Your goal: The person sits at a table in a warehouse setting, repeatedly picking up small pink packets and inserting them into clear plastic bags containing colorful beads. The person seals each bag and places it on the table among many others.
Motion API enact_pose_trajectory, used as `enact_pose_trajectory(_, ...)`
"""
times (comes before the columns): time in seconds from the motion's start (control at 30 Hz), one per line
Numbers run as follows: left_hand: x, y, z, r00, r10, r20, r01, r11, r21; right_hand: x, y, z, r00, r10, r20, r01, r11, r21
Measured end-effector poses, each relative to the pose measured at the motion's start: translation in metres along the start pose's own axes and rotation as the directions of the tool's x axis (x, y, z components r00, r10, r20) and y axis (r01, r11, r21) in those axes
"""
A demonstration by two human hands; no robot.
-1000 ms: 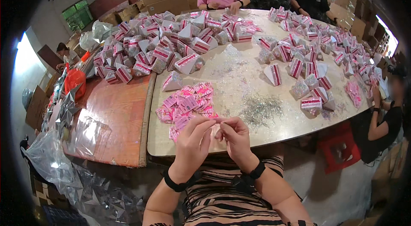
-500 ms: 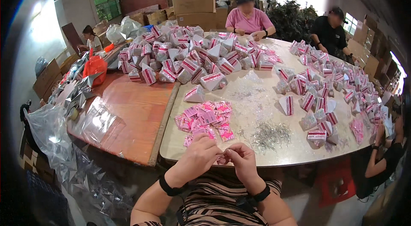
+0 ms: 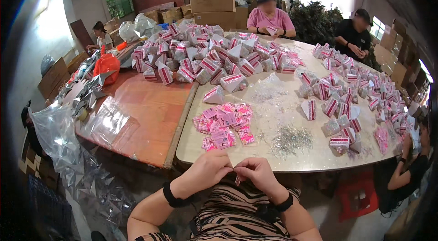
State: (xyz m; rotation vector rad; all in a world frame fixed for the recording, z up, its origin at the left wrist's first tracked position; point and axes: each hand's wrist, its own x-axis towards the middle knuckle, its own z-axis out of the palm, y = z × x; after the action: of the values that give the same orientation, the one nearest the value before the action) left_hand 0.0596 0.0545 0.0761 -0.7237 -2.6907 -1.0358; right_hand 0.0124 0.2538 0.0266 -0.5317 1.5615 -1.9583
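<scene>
Fingers of the right hand [image 3: 260, 175] are pinched on a small pinkish piece [image 3: 237, 180], just nearer than the bench [image 3: 328, 163]; those of the left hand [image 3: 205, 173] bunch beside it, their exact grip I cannot tell. A light, steady fingertip pinch should serve best

Packing workshop with stacked cartons [image 3: 212, 0] and heaped packets [image 3: 200, 54].

No legible lettering or numbers
</scene>
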Motion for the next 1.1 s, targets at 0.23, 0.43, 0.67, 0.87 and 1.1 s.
enact_pose_trajectory(0.23,0.022,-0.010,0.005,0.974,-0.223,0.045,0.227,0.930,-0.288,-0.005,-0.016,0.003,0.830,-0.553,0.071,0.399,0.502,-0.767)
enact_pose_trajectory(0.43,0.053,-0.021,0.001,0.944,-0.268,0.191,0.327,0.835,-0.444,0.004,-0.028,-0.011,0.656,-0.648,0.388,0.406,-0.131,-0.905)
enact_pose_trajectory(0.67,0.096,-0.031,0.000,0.921,-0.213,0.326,0.362,0.780,-0.511,0.016,-0.041,-0.036,0.610,-0.675,0.416,0.377,-0.215,-0.901)
enact_pose_trajectory(0.87,0.156,-0.083,-0.024,0.978,-0.191,0.086,0.177,0.972,0.152,0.024,-0.039,-0.062,0.472,-0.831,0.295,0.307,-0.159,-0.938)
enact_pose_trajectory(1.1,0.194,-0.204,-0.035,0.858,-0.493,-0.146,0.484,0.679,0.552,0.004,-0.041,-0.063,0.419,-0.894,0.157,0.389,0.021,-0.921)
